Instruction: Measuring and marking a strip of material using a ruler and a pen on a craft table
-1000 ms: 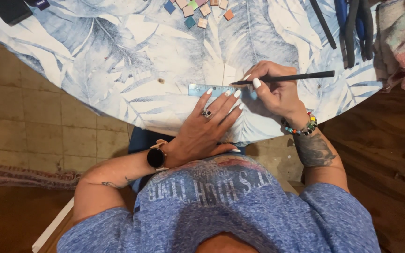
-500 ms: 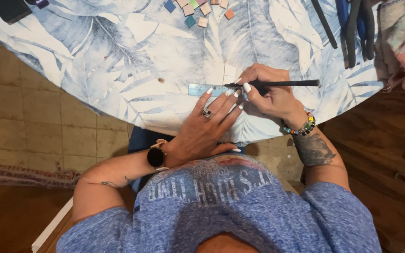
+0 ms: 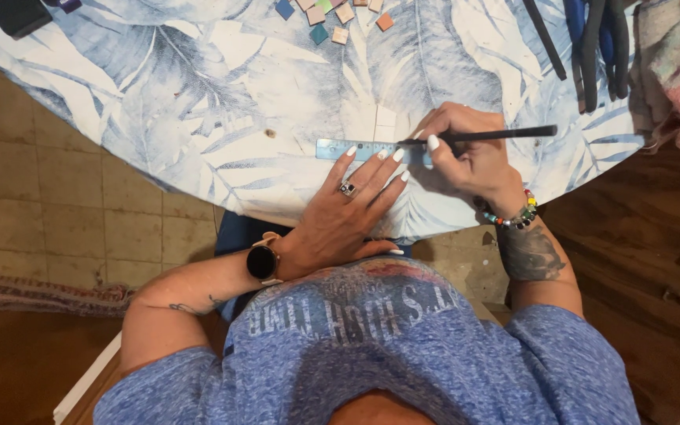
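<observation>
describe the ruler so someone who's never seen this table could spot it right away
On the round table with the blue leaf-print cloth, look near the edge closest to the person. The ruler lies flat under the left hand fingertips, beside the right hand holding a black pen. It is the only pale blue, see-through strip.

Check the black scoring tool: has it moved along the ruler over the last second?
Yes. The right hand has drawn the black scoring tool leftward along the light-blue ruler, which stays put under the left hand on the leaf-print tablecloth.
</observation>
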